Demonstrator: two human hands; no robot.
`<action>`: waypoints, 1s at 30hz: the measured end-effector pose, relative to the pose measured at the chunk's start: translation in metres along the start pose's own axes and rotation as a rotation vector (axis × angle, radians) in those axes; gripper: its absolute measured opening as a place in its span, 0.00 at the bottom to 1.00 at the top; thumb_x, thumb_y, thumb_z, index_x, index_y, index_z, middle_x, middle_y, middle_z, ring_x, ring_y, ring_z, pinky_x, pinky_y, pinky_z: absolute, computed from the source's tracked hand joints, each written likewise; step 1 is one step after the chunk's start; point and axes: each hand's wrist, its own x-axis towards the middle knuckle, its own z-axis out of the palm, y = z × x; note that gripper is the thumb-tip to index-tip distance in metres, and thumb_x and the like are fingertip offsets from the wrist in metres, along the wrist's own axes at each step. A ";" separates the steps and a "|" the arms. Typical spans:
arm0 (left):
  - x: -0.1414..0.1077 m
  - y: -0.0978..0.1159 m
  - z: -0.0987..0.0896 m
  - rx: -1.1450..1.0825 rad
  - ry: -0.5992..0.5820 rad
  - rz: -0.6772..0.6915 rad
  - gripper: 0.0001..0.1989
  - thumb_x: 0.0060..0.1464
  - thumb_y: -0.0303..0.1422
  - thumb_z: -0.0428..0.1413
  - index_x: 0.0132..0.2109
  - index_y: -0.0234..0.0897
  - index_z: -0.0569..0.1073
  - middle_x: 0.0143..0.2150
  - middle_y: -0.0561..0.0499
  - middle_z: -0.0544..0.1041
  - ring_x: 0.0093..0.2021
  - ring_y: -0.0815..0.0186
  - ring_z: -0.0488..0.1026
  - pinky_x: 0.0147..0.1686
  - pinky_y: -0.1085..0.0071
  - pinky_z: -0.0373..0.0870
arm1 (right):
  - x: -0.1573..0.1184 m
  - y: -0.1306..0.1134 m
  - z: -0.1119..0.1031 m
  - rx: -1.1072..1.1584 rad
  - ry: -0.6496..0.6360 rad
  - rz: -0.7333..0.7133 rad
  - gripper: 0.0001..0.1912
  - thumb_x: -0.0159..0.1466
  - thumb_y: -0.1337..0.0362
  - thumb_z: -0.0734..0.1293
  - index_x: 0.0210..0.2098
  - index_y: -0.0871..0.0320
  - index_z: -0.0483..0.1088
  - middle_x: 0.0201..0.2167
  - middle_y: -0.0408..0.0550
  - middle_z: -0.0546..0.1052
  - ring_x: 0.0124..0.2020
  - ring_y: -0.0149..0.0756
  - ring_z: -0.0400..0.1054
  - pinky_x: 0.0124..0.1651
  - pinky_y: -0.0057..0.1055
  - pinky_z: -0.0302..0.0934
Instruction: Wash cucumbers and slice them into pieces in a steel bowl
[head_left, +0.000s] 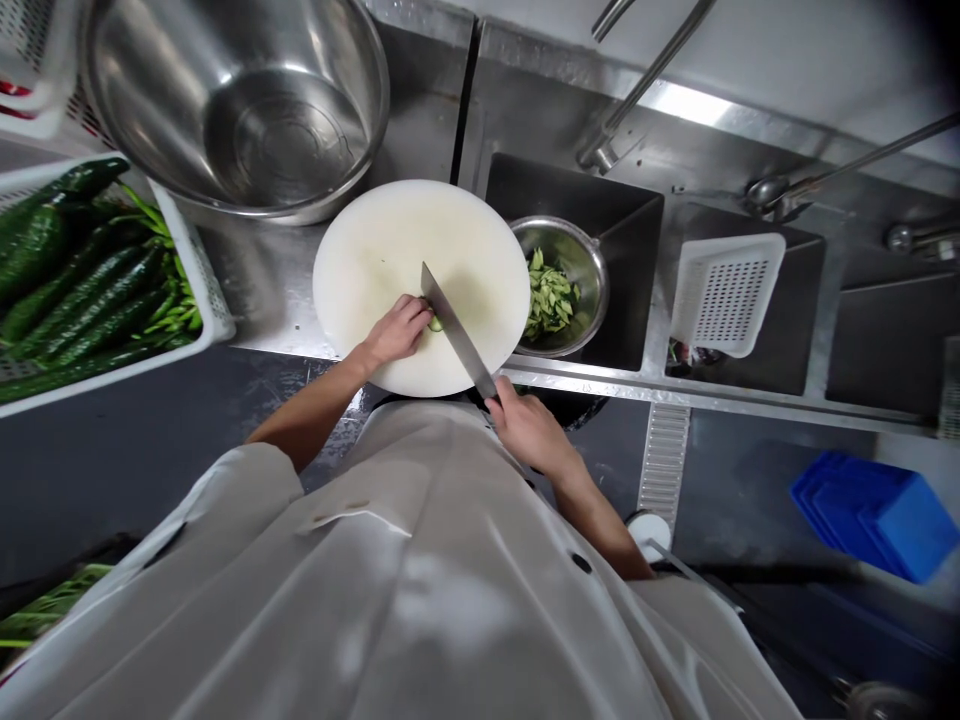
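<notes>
On a round white cutting board (375, 235), my left hand (401, 330) is closed over a short piece of cucumber (436, 323), its fingers curled on top. Most of that piece is hidden under the fingers. My right hand (529, 425) grips the handle of a kitchen knife (459, 333). The blade lies slantwise across the board, right beside the left fingertips and the cucumber. Just right of the board, a metal bowl (596, 300) holds many cut green pieces (551, 298).
At the left stands a white basket (214, 290) of whole cucumbers (97, 290) and green peppers (176, 290). A large steel basin (277, 130) sits behind the board. Sinks line the right, one with a white perforated basket (727, 290). Blue bins (874, 510) are on the floor.
</notes>
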 end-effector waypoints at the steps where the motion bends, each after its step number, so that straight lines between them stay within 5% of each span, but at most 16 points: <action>1: 0.000 0.000 0.001 -0.002 0.002 -0.001 0.14 0.62 0.24 0.49 0.51 0.37 0.75 0.51 0.37 0.74 0.54 0.49 0.69 0.55 0.48 0.73 | 0.002 -0.001 0.000 0.003 0.002 -0.003 0.18 0.78 0.59 0.52 0.63 0.60 0.60 0.42 0.59 0.82 0.43 0.51 0.78 0.41 0.35 0.60; 23: -0.005 -0.007 0.009 -0.045 0.048 -0.042 0.16 0.72 0.30 0.44 0.50 0.36 0.77 0.47 0.39 0.78 0.52 0.55 0.75 0.55 0.53 0.76 | 0.016 -0.008 0.000 0.023 0.015 -0.005 0.20 0.78 0.59 0.54 0.65 0.59 0.60 0.45 0.59 0.82 0.46 0.51 0.76 0.42 0.34 0.58; 30: -0.007 -0.009 0.011 -0.017 0.031 -0.032 0.17 0.74 0.29 0.41 0.52 0.35 0.75 0.48 0.40 0.78 0.52 0.58 0.74 0.55 0.55 0.75 | 0.001 0.003 -0.001 0.036 0.016 -0.028 0.19 0.78 0.59 0.53 0.64 0.60 0.61 0.43 0.57 0.82 0.44 0.50 0.76 0.41 0.33 0.57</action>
